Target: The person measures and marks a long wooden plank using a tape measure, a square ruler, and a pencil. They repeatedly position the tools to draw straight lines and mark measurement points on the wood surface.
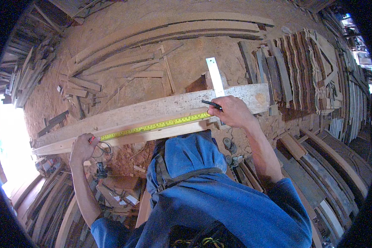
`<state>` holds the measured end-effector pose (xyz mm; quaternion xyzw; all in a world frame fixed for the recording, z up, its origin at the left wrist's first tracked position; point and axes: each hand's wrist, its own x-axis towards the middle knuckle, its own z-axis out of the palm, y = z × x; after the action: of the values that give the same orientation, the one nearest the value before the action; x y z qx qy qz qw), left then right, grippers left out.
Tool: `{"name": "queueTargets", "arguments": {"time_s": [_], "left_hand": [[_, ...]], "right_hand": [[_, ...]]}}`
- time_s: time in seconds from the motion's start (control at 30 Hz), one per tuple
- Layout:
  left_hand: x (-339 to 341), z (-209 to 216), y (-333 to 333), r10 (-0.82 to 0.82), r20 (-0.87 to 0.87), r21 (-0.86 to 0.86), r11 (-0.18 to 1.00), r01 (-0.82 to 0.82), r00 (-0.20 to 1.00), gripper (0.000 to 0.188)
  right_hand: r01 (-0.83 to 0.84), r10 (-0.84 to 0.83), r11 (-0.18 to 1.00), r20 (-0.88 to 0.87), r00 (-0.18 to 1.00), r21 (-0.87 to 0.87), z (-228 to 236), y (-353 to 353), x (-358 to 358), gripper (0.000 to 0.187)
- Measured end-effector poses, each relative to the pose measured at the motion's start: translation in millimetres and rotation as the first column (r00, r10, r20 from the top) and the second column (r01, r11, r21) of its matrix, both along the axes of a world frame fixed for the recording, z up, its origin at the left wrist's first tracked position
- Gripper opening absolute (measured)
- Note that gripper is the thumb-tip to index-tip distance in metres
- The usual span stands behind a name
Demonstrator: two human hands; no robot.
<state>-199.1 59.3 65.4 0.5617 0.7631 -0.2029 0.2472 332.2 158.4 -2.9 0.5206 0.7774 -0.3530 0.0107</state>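
A yellow tape measure (153, 125) is drawn out along a pale wooden strip (163, 133) at the near side of a long, worn plank (140, 108). My left hand (82, 146) is closed around the tape's left end, where a bit of red shows; the rest of the case is hidden. At the other end, my right hand (234, 110) grips a black pen (211, 104) and rests by the end of the tape. Whether its fingers also pinch the tape, I cannot tell. A metal ruler or square (214, 77) lies across the plank, just beyond the right hand.
Long boards (173, 29) lie on the dusty ground at the far side, with loose offcuts (84, 84) at the left. Stacked wavy-edged slabs (295, 70) stand at the right. More timber (318, 173) lies near right, and a dark tool (101, 170) sits below the plank.
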Motion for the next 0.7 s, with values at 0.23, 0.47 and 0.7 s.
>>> {"name": "queueTargets", "arguments": {"time_s": [0.23,0.47,0.7], "left_hand": [[4.7,1.7,-2.2,-0.017,-0.025,0.072,0.997,0.019,1.0,0.041],[8.6,5.0,3.0,0.014,-0.018,-0.016,1.0,-0.015,1.0,0.042],[6.4,2.2,1.3,-0.011,-0.023,0.014,1.0,0.012,1.0,0.043]], "right_hand": [[0.002,-0.003,1.0,0.022,1.0,0.011,-1.3,-1.0,0.4,0.03],[0.015,-0.015,1.0,-0.003,1.0,0.028,-4.4,-2.2,0.9,0.029],[0.001,-0.001,1.0,0.001,1.0,0.003,-2.5,-0.4,0.5,0.028]]}}
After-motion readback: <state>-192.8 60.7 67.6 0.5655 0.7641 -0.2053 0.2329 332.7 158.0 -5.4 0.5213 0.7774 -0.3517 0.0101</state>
